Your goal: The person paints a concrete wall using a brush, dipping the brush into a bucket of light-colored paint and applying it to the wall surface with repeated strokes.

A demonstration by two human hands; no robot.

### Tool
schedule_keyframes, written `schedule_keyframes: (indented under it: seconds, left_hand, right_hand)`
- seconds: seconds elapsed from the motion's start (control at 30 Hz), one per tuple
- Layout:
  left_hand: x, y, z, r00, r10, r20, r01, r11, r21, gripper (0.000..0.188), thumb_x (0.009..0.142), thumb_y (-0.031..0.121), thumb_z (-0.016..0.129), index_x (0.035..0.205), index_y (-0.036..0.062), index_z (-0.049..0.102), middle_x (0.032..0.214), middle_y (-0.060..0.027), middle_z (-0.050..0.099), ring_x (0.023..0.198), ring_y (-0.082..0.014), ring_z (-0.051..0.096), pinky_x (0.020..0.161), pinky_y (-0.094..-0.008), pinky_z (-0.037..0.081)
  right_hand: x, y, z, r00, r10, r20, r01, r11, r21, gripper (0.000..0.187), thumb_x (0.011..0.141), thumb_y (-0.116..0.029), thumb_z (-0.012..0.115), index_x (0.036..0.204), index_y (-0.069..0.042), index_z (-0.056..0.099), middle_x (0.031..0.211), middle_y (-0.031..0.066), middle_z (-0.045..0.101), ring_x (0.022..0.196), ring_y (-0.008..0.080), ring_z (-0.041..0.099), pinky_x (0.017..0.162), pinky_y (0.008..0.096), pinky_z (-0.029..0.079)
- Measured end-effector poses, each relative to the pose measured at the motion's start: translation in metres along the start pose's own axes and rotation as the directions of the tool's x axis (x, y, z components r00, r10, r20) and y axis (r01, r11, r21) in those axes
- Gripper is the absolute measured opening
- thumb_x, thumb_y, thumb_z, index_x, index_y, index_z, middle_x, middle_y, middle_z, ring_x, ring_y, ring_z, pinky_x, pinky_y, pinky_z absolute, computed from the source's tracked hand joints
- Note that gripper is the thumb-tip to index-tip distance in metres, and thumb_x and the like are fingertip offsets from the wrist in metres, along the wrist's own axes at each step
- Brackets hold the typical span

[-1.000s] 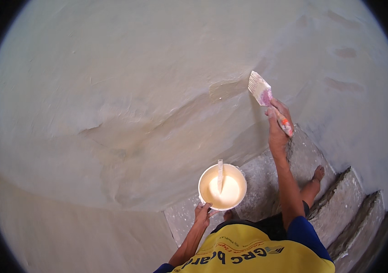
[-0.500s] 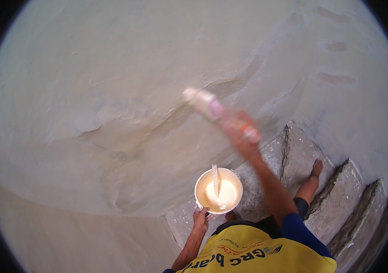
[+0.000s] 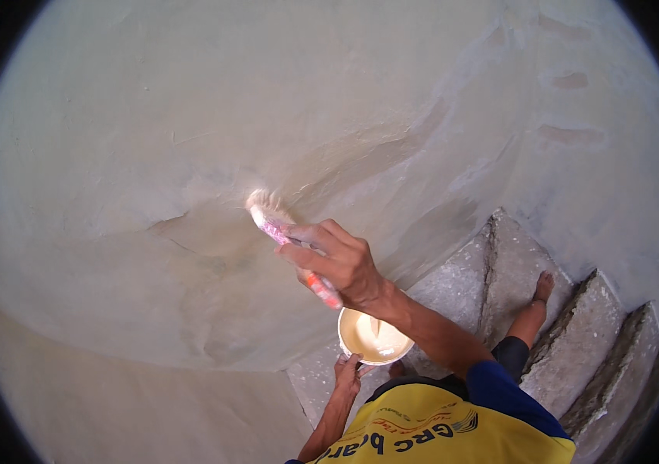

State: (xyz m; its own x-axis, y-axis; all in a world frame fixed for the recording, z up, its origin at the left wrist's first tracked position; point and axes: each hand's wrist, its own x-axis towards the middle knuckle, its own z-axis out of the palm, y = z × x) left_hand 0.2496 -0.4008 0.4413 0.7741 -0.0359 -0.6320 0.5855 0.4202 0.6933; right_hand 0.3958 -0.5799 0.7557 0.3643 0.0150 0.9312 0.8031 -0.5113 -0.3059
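My right hand (image 3: 339, 261) is closed round the handle of a paintbrush (image 3: 274, 224), whose orange end sticks out below the fingers. The brush's pale bristles press and splay against the plastered wall (image 3: 213, 271). Low in front of me, my left hand (image 3: 347, 373) grips the rim of a round bucket (image 3: 343, 336) holding creamy white paint (image 3: 376, 344). My right wrist and forearm hide the far part of the bucket, and only part of a flat stick (image 3: 375, 326) shows inside it.
Rough concrete steps (image 3: 569, 348) with white splashes descend along the wall to the right. My bare foot (image 3: 544, 286) stands on one of them. Uneven ridges and patchy spots (image 3: 569, 135) mark the wall.
My right hand has swept the brush left and down across the wall, and its forearm now covers part of the bucket. The left hand still holds the bucket, almost unmoved.
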Motion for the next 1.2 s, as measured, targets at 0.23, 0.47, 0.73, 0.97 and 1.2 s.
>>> schedule_keyframes:
  seconds: [0.23, 0.47, 0.73, 0.97, 1.2]
  left_hand:
    - [-0.005, 0.008, 0.002, 1.000, 0.001, -0.022, 0.000, 0.999, 0.033, 0.026, 0.086, 0.006, 0.063, 0.111, 0.0004, 0.060, 0.105, -0.0133, 0.067, 0.091, -0.0260, 0.069, 0.077, -0.0430, 0.063]
    - [-0.002, 0.009, -0.004, 1.000, 0.014, -0.024, -0.013, 0.999, 0.040, 0.025, 0.086, 0.007, 0.065, 0.110, 0.0010, 0.059, 0.105, -0.0129, 0.067, 0.093, -0.0271, 0.068, 0.077, -0.0435, 0.062]
    - [0.008, -0.005, -0.009, 1.000, 0.008, -0.011, -0.008, 1.000, -0.006, 0.028, 0.086, 0.009, 0.067, 0.109, 0.0020, 0.054, 0.107, -0.0131, 0.066, 0.095, -0.0282, 0.068, 0.078, -0.0457, 0.062]
    - [0.004, -0.002, -0.007, 1.000, -0.002, -0.011, 0.002, 1.000, -0.015, 0.025, 0.086, 0.006, 0.064, 0.109, 0.0016, 0.055, 0.107, -0.0125, 0.065, 0.097, -0.0272, 0.067, 0.079, -0.0463, 0.062]
    - [0.003, 0.004, -0.007, 0.999, -0.034, -0.028, 0.035, 0.999, 0.035, 0.019, 0.087, 0.007, 0.064, 0.103, 0.0034, 0.054, 0.104, -0.0119, 0.065, 0.096, -0.0268, 0.067, 0.079, -0.0454, 0.062]
  right_hand:
    - [0.024, 0.085, -0.099, 0.847, 0.428, -0.316, -0.395, 0.904, 0.165, 0.015, 0.089, -0.002, 0.063, 0.103, -0.001, 0.069, 0.105, 0.0071, 0.067, 0.096, 0.0167, 0.063, 0.086, 0.0311, 0.052]
    - [0.012, 0.061, -0.069, 0.953, 0.040, -0.299, -0.140, 0.937, -0.319, 0.026, 0.080, 0.004, 0.064, 0.105, -0.003, 0.069, 0.108, 0.0123, 0.063, 0.093, 0.0250, 0.064, 0.075, 0.0357, 0.055]
    - [-0.013, -0.028, 0.030, 0.990, -0.034, 0.139, -0.004, 0.964, 0.266, 0.036, 0.069, -0.001, 0.070, 0.105, -0.007, 0.069, 0.102, 0.0105, 0.065, 0.085, 0.0271, 0.064, 0.068, 0.0362, 0.054]
    - [-0.019, 0.059, -0.076, 0.786, 0.531, -0.317, -0.485, 0.847, 0.216, 0.018, 0.089, 0.000, 0.060, 0.106, 0.001, 0.068, 0.110, 0.0124, 0.067, 0.097, 0.0246, 0.063, 0.092, 0.0379, 0.049]
    - [-0.053, 0.040, -0.020, 0.985, 0.051, -0.167, -0.094, 0.962, -0.258, 0.041, 0.070, -0.003, 0.071, 0.111, -0.008, 0.069, 0.101, 0.0127, 0.063, 0.088, 0.0309, 0.063, 0.071, 0.0384, 0.052]
